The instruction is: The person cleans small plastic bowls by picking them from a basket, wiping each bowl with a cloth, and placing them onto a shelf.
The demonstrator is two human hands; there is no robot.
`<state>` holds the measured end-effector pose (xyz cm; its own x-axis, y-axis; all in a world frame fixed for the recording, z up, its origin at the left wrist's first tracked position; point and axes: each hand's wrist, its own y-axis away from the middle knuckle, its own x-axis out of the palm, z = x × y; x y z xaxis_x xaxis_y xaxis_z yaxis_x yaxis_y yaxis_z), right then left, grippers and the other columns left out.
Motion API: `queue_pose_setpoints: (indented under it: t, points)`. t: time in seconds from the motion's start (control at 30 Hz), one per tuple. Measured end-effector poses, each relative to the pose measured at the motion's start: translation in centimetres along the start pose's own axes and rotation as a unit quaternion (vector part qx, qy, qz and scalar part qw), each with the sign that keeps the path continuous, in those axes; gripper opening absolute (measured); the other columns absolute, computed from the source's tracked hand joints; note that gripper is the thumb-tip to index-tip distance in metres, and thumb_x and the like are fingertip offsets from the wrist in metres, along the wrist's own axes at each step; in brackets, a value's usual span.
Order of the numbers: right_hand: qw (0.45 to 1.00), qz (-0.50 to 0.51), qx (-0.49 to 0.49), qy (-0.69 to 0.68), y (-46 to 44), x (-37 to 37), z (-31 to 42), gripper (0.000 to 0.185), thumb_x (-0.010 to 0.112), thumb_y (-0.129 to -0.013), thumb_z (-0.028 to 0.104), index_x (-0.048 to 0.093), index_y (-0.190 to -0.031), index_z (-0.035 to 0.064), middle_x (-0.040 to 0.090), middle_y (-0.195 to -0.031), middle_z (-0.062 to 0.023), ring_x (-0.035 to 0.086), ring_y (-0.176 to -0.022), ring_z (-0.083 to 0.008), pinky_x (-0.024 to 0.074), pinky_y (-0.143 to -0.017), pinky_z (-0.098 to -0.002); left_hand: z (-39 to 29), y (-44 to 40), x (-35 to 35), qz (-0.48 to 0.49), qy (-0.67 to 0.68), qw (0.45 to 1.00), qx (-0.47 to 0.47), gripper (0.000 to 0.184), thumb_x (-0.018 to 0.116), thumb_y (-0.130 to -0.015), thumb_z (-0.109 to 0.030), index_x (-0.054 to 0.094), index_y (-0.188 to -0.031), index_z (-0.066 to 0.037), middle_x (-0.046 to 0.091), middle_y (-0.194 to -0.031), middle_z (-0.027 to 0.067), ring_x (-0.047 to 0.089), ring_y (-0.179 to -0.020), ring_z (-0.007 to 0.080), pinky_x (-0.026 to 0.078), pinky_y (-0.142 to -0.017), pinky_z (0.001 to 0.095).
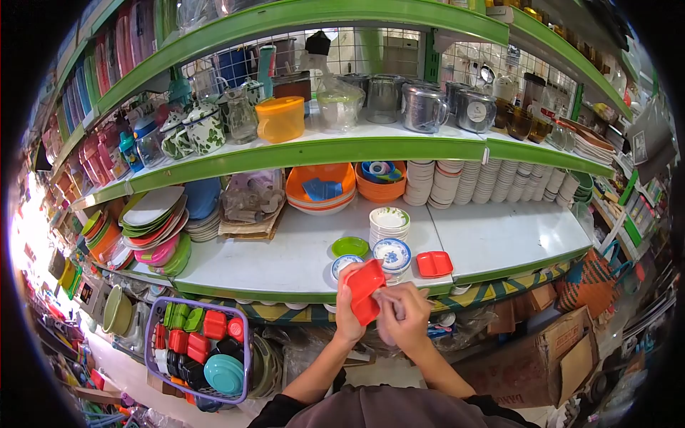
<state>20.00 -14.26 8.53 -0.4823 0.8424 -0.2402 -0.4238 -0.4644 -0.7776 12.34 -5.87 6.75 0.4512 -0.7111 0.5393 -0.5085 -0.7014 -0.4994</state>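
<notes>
My left hand (347, 308) grips a red two-part sauce dish (365, 285), held tilted above the shelf's front edge. My right hand (405, 314) is closed on a greyish cloth (387, 329) and presses it against the dish's right side. Just beyond my hands stand a stack of white bowls with green patterns (390, 220) and a stack of blue-patterned bowls (392, 255). Left of these lie a green dish (349, 247) and another blue-patterned bowl (345, 265). A second red two-part dish (434, 264) rests on the shelf to the right.
A purple basket (247, 342) with red, black, green and turquoise dishes stands at lower left. Orange bowls (321, 182) and rows of stacked white cups (481, 182) line the shelf's back. The green-edged upper shelf (314, 151) overhangs. A cardboard box (528, 360) lies at lower right.
</notes>
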Motion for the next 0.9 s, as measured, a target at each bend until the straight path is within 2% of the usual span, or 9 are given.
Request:
queue_pose_setpoints:
  t: [0.07,0.23,0.37,0.43,0.53,0.63,0.7,0.8,0.9]
  points:
    - [1.0,0.026,0.004,0.01,0.2,0.0,0.4,0.015,0.069,-0.074,-0.004,0.064,-0.087,0.0021,0.061,-0.079,-0.0115,0.062,-0.068,-0.027,0.0491,-0.058,-0.0339,0.0,-0.2,-0.5,0.021,-0.033,0.999,0.033,0.054,0.038,-0.097,-0.048,0.038,-0.129,-0.004,0.049,-0.129,0.0226,0.057,-0.11,0.0304,0.046,-0.094,0.039]
    - [0.993,0.088,-0.035,-0.07,1.1,0.2,1.4,0.019,0.069,-0.07,-0.008,0.063,-0.087,0.0,0.061,-0.079,-0.0124,0.062,-0.069,-0.0253,0.0486,-0.062,-0.0311,1.0,-0.2,0.2,-0.036,0.023,0.998,-0.046,0.053,0.037,-0.098,-0.046,0.038,-0.13,-0.004,0.05,-0.129,0.0227,0.058,-0.108,0.0303,0.046,-0.094,0.0394]
    - [0.999,-0.004,0.027,-0.02,0.0,0.2,-1.2,0.013,0.069,-0.074,-0.003,0.062,-0.084,0.0002,0.059,-0.077,-0.0121,0.061,-0.067,-0.0286,0.0485,-0.06,-0.034,1.1,-0.3,0.1,-0.03,0.031,0.999,-0.025,0.055,0.039,-0.097,-0.047,0.037,-0.131,-0.004,0.05,-0.129,0.0226,0.058,-0.108,0.0305,0.047,-0.093,0.0385]
    - [0.998,0.044,0.036,-0.015,0.2,0.0,-1.1,0.012,0.068,-0.074,-0.002,0.062,-0.084,0.0011,0.059,-0.077,-0.0122,0.061,-0.067,-0.0287,0.0483,-0.06,-0.0347,0.8,-0.6,-0.3,0.005,-0.028,1.0,-0.007,0.057,0.04,-0.096,-0.048,0.037,-0.131,-0.003,0.05,-0.129,0.0229,0.058,-0.109,0.0309,0.047,-0.093,0.0387]
    - [0.99,0.115,0.012,-0.083,0.8,-0.6,0.9,0.015,0.068,-0.073,-0.002,0.065,-0.086,0.0029,0.061,-0.08,-0.0117,0.063,-0.07,-0.028,0.0489,-0.061,-0.0333,1.4,-0.6,0.0,-0.036,0.06,0.996,-0.053,0.059,0.041,-0.095,-0.049,0.037,-0.133,-0.004,0.051,-0.128,0.0216,0.057,-0.11,0.0317,0.048,-0.091,0.0396]
    - [0.994,0.054,-0.034,-0.084,0.2,0.0,-0.1,0.018,0.068,-0.07,-0.007,0.065,-0.086,0.0,0.062,-0.078,-0.013,0.063,-0.069,-0.0249,0.0487,-0.063,-0.0317,1.9,-0.4,0.3,-0.062,0.087,0.992,-0.064,0.059,0.041,-0.095,-0.048,0.036,-0.134,-0.004,0.05,-0.13,0.021,0.057,-0.11,0.033,0.049,-0.091,0.0409]
    - [0.999,0.047,0.0,-0.022,-0.3,-0.3,-0.6,0.017,0.069,-0.07,-0.004,0.065,-0.086,0.0006,0.062,-0.079,-0.0124,0.063,-0.068,-0.0251,0.0489,-0.061,-0.0312,1.4,-0.5,0.6,-0.077,0.068,0.994,-0.032,0.058,0.041,-0.095,-0.048,0.037,-0.133,-0.004,0.049,-0.13,0.0216,0.057,-0.11,0.0334,0.049,-0.091,0.0417]
    - [0.99,0.107,0.065,0.066,-0.4,-0.7,0.1,0.015,0.07,-0.071,-0.002,0.064,-0.085,0.0011,0.063,-0.079,-0.0109,0.064,-0.067,-0.0249,0.0488,-0.058,-0.0308,1.1,-1.0,-0.1,-0.022,0.052,0.998,0.007,0.056,0.041,-0.095,-0.046,0.038,-0.131,-0.004,0.05,-0.13,0.0226,0.058,-0.11,0.0334,0.047,-0.093,0.0424]
    - [0.993,0.108,-0.021,-0.043,0.3,-0.1,1.6,0.014,0.07,-0.072,-0.001,0.063,-0.084,0.001,0.062,-0.077,-0.0109,0.064,-0.065,-0.0253,0.0487,-0.058,-0.0318,1.3,-0.9,0.1,-0.041,0.065,0.996,-0.033,0.055,0.041,-0.095,-0.045,0.038,-0.131,-0.003,0.05,-0.13,0.0231,0.058,-0.11,0.0335,0.046,-0.094,0.0417]
